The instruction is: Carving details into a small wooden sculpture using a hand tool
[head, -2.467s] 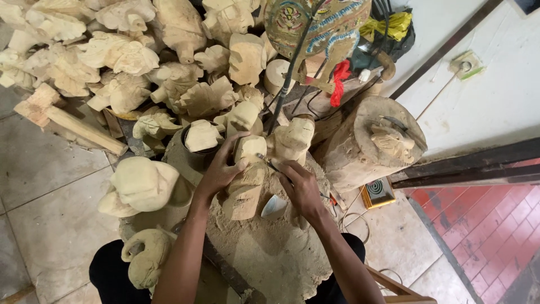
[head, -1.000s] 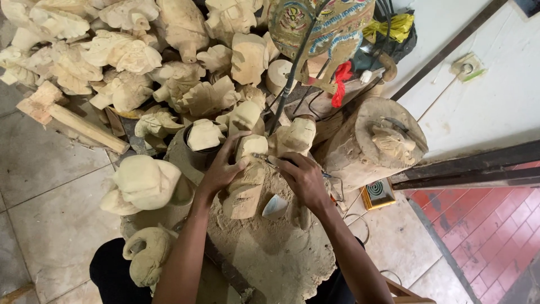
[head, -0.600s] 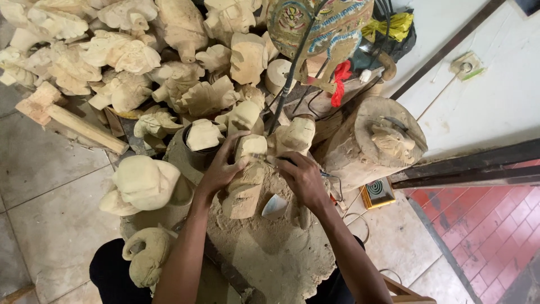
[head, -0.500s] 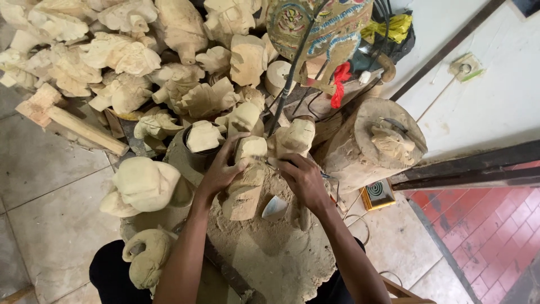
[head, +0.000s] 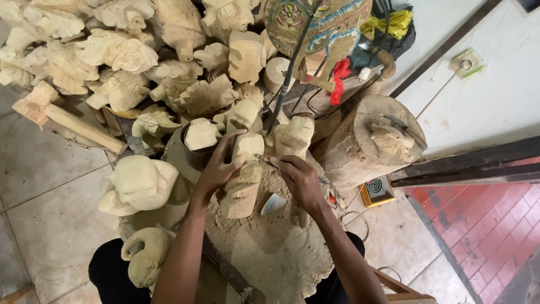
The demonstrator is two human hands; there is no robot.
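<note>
**Head view: two hands work a pale wood carving on a dust-caked stump**

Head view, left to right: a heap of rough-cut pale wooden figures (head: 118, 53) covers the tiled floor (head: 39, 169) at the far left, with one rounded carved piece (head: 139, 183) lying just beside the work surface. The left hand (head: 216, 169) is curled around the upper part of an upright wooden carving (head: 243, 180), fingers wrapped over its left side and thumb toward the top, gripping it firmly. The carving stands on a stump (head: 270, 247) coated in sawdust, near its far edge. The right hand (head: 301, 183) is clenched around a thin tool (head: 264, 160) whose tip meets the top of the carving; the kind of tool is too small to tell. A small white chip (head: 274, 204) lies on the stump between the carving and the right hand. Further right stands a second log block (head: 360, 146) bearing another small carved figure (head: 392, 138), beside a red-tiled floor (head: 484, 219).
</note>
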